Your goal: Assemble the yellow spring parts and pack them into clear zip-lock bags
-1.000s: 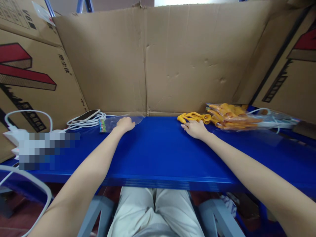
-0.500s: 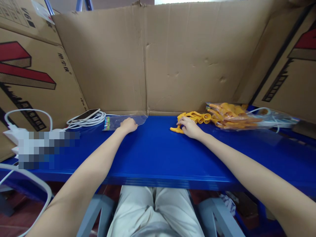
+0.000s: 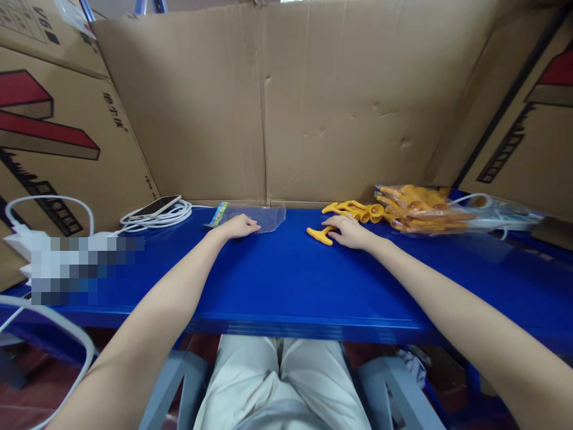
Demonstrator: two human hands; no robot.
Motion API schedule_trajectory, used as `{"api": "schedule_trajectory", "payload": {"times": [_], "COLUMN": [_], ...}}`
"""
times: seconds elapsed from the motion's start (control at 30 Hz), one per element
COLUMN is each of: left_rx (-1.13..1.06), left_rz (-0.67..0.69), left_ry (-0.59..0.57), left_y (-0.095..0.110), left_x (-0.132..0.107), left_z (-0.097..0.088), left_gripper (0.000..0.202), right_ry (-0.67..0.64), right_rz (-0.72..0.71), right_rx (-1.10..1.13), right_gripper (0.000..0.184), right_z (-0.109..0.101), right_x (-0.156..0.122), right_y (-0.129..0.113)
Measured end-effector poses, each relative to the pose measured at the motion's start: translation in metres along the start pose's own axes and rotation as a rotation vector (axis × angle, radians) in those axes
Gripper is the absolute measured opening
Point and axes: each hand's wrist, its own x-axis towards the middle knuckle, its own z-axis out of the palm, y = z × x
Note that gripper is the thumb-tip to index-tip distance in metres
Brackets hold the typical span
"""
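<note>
My left hand (image 3: 239, 226) lies flat, fingers stretched, on the near edge of a clear plastic bag (image 3: 262, 215) with a colourful header strip, on the blue table (image 3: 286, 280). My right hand (image 3: 350, 232) rests palm down with its fingers on a yellow T-shaped plastic part (image 3: 319, 234) that lies apart from the rest. Behind it sits a small heap of the same yellow parts (image 3: 356, 210).
A clear bag full of yellow parts (image 3: 418, 208) lies at the back right beside white cables (image 3: 496, 213). A phone on coiled white cable (image 3: 157, 210) and a white charger sit at the left. Cardboard walls (image 3: 313, 101) enclose the table on three sides.
My right hand drew one yellow part out of the heap toward the middle. My left hand slid the clear bag to the right, toward the centre.
</note>
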Motion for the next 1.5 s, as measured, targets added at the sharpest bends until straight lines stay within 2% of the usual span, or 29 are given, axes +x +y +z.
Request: {"api": "schedule_trajectory", "payload": {"times": [0.1, 0.27, 0.47, 0.6, 0.77, 0.9, 1.1, 1.17, 1.37, 1.5], "left_rx": [-0.006, 0.022, 0.175, 0.21, 0.234, 0.229, 0.166, 0.125, 0.02, 0.102], "left_rz": [0.065, 0.053, -0.073, -0.164, -0.173, -0.113, 0.044, 0.063, -0.06, -0.104], "left_ry": [-0.044, 0.018, 0.101, 0.153, 0.204, 0.247, 0.282, 0.284, 0.3, 0.197], "left_y": [-0.003, -0.008, -0.018, -0.02, -0.021, -0.02, -0.007, 0.001, 0.027, 0.034], "left_x": [0.001, 0.004, 0.009, 0.009, 0.009, 0.011, 0.009, 0.009, 0.018, 0.028], "left_z": [0.001, 0.007, 0.015, 0.015, 0.013, 0.014, 0.014, 0.012, 0.0, -0.006], "left_gripper": [0.032, 0.035, 0.039, 0.037, 0.036, 0.036, 0.035, 0.035, 0.037, 0.033], "right_ry": [0.026, 0.058, 0.136, 0.051, -0.087, -0.013, 0.179, 0.192, 0.142, 0.115], "right_rz": [0.022, 0.064, 0.138, 0.197, 0.154, 0.189, 0.218, 0.227, 0.228, 0.233], "right_rx": [-0.039, -0.085, -0.092, -0.147, 0.017, 0.2, 0.424, 0.466, 0.419, 0.421], "right_gripper": [0.039, 0.034, 0.039, 0.045, 0.029, 0.031, 0.034, 0.032, 0.028, 0.027], "right_z": [-0.002, -0.002, -0.004, -0.016, -0.022, -0.018, -0.017, -0.019, -0.024, -0.015], "right_x": [-0.001, -0.003, -0.002, -0.006, -0.009, -0.006, 0.01, 0.018, 0.04, 0.044], "right_y": [-0.005, -0.011, -0.013, -0.002, 0.016, 0.015, -0.004, -0.014, -0.036, -0.041]}}
